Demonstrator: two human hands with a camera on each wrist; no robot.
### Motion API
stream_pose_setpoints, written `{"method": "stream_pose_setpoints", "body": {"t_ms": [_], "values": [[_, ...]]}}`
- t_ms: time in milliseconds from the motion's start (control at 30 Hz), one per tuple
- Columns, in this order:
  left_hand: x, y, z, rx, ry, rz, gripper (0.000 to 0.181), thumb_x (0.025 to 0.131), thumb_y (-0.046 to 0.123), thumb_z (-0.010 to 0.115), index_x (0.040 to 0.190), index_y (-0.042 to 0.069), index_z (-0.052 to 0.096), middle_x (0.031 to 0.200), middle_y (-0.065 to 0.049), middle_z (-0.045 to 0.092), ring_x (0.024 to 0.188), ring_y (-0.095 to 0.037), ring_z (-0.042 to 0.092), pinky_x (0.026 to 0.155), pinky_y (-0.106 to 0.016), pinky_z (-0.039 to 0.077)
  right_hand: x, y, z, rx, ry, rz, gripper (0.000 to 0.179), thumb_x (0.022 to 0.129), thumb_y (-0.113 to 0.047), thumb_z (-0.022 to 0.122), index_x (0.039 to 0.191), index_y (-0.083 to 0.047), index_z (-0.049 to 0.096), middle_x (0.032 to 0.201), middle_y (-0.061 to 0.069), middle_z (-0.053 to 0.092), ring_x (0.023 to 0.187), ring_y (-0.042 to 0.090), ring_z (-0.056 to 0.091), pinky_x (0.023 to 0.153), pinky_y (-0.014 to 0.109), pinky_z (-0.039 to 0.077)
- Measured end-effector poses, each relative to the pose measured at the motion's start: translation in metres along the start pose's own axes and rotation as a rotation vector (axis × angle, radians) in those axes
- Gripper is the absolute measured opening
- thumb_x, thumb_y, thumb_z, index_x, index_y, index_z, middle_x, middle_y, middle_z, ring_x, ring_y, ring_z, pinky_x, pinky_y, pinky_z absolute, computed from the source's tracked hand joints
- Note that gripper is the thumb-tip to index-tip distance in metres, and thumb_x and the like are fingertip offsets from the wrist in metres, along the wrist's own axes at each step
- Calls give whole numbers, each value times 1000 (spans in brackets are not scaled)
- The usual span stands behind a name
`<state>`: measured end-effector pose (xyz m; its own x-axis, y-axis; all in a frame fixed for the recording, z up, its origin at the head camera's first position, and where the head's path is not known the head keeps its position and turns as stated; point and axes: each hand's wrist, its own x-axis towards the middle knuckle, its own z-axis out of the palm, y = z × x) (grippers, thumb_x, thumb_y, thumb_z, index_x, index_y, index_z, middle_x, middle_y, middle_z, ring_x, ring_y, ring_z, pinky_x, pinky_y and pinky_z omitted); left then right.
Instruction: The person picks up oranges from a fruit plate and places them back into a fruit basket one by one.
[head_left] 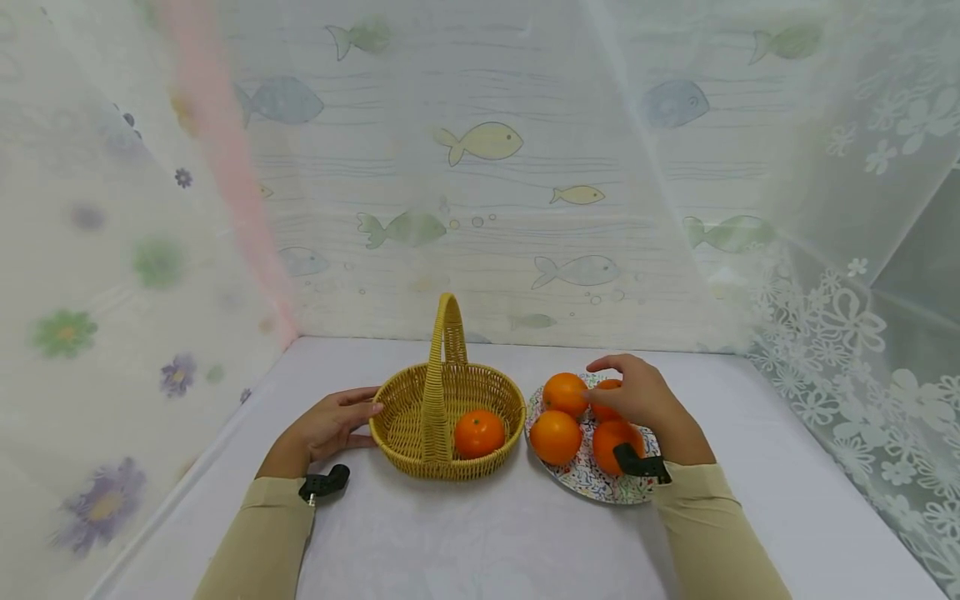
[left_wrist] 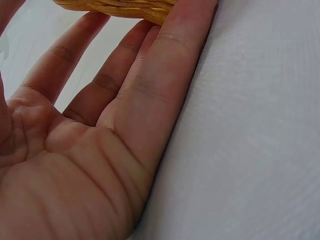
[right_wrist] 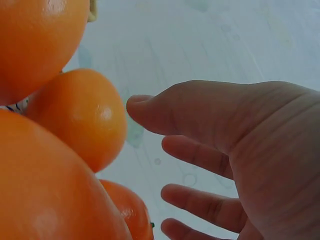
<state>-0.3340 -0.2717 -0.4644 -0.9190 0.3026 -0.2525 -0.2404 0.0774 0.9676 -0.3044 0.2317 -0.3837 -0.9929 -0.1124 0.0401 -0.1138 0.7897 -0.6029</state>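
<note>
My left hand (head_left: 336, 427) is at the left side of a yellow woven basket (head_left: 405, 462) with a tall handle. Its fingers (left_wrist: 160, 75) stretch out and touch the basket wall, the lowest one running along the white cloth. Inside the basket, toward the right, sits one orange (head_left: 480, 434). My right hand (head_left: 637, 393) hovers over a patterned plate (head_left: 585, 483) that bears several oranges (head_left: 556, 437). Thumb and fingers (right_wrist: 205, 205) are spread with nothing between them. In the right wrist view, the thumb points at an orange (right_wrist: 82, 117) with a small gap between.
A white cloth (head_left: 487, 542) covers the table, and the basket and plate stand side by side on it. Behind hangs a pale curtain (head_left: 480, 192) printed with fish. Flowered sheer curtains (head_left: 97, 350) hang at both sides. Each wrist carries a black camera mount (head_left: 326, 482).
</note>
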Motion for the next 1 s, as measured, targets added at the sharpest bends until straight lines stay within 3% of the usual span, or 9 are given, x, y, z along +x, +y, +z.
{"method": "stream_pose_setpoints", "body": {"t_ms": [233, 467, 733, 1000], "values": [[-3, 2, 0, 10, -12, 17, 72, 98, 26, 74, 158, 7, 40, 153, -10, 54, 124, -17, 64, 96, -51, 60, 0, 7, -4, -1, -27, 48, 54, 92, -33, 76, 139, -12, 63, 154, 23, 49, 140, 48, 42, 111, 71, 40], [-3, 2, 1, 12, 5, -2, 69, 98, 25, 73, 158, 7, 42, 151, -9, 56, 123, -17, 65, 95, -50, 60, 1, 13, -2, 19, -74, 115, 57, 88, -32, 77, 140, -13, 63, 149, 24, 53, 131, 44, 48, 108, 68, 44], [-4, 8, 3, 32, -9, -24, 68, 100, 25, 71, 158, 8, 41, 156, -11, 51, 128, -19, 62, 99, -51, 58, 3, 19, 1, 35, -98, 121, 57, 86, -29, 79, 139, -12, 63, 140, 22, 60, 118, 39, 56, 99, 57, 55], [-4, 12, 5, 35, 28, -38, 65, 97, 24, 75, 154, 10, 48, 147, -10, 60, 123, -21, 66, 98, -50, 59, 4, 22, 1, 32, -88, 98, 54, 86, -21, 81, 137, -12, 64, 141, 24, 58, 114, 38, 58, 97, 55, 56]]}}
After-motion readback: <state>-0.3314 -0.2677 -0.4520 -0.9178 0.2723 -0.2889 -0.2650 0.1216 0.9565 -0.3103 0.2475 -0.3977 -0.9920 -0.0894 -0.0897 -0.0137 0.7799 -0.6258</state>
